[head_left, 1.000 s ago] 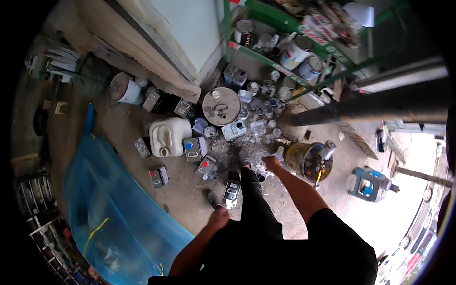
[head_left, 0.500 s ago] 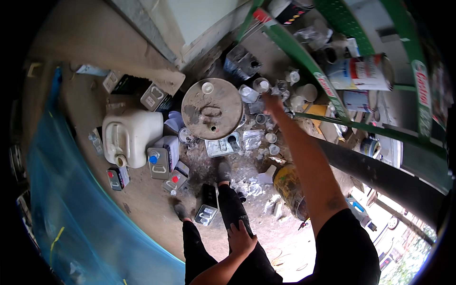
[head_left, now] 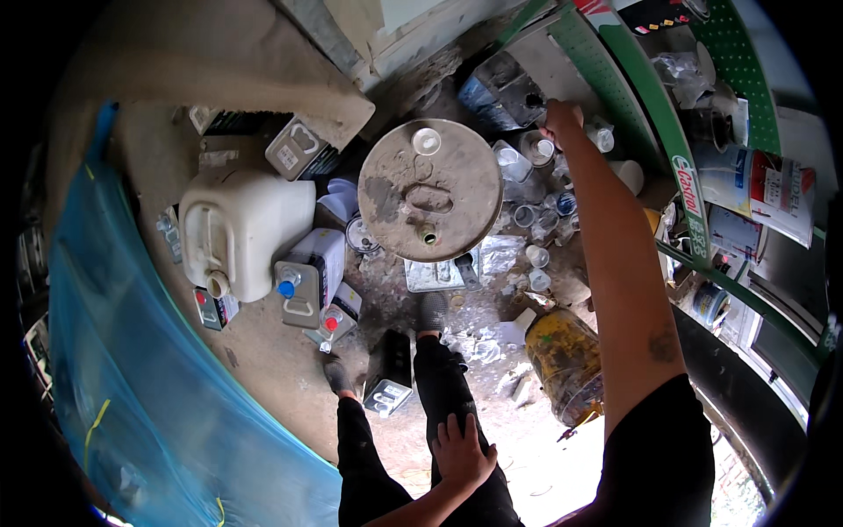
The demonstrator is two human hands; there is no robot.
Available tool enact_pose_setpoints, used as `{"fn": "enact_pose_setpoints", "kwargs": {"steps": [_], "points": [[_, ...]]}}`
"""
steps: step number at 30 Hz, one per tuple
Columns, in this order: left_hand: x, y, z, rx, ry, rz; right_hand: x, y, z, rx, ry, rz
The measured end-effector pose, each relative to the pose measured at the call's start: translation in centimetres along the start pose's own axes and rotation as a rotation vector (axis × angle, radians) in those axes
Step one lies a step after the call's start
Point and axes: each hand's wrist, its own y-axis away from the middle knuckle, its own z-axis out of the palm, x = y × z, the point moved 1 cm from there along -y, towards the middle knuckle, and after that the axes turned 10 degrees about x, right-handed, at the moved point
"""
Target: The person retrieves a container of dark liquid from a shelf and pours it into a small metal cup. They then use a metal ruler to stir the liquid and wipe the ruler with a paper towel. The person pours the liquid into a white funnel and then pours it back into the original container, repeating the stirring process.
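Observation:
My right hand (head_left: pixel 562 121) is stretched out to the far right, over a cluster of cups on the floor. Its fingers are curled together, and the fingertips come down by the rim of a clear plastic cup (head_left: pixel 536 149); what they grip, if anything, is hidden. Another clear cup (head_left: pixel 509 156) lies just left of it. Behind the hand stands a dirty blue and grey square can (head_left: pixel 502 90). My left hand (head_left: pixel 464 455) rests with spread fingers on my right thigh, holding nothing.
A round metal drum (head_left: pixel 386 167) with a small white cup (head_left: pixel 426 141) on its lid stands ahead. Left are a white jerrycan (head_left: pixel 255 228), several metal cans and blue sheeting (head_left: pixel 176 386). Green shelving (head_left: pixel 641 114) and a stained yellow bucket (head_left: pixel 565 356) flank my right arm.
The view has shifted, so the drum and cups appear further right. My right hand has moved farther out, toward the square can, its fingers now curled. My left hand stays on my thigh.

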Motion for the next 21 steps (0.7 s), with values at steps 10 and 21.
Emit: {"fn": "enact_pose_setpoints", "kwargs": {"steps": [10, 21], "points": [[0.0, -0.3, -0.5, -0.007, 0.02, -0.038, -2.0, 1.6, 2.6, 0.097, -0.465, 0.555], [0.5, 0.5, 0.3, 0.001, 0.008, -0.028, -1.9, 1.9, 0.7, -0.201, -0.252, 0.309]]}}
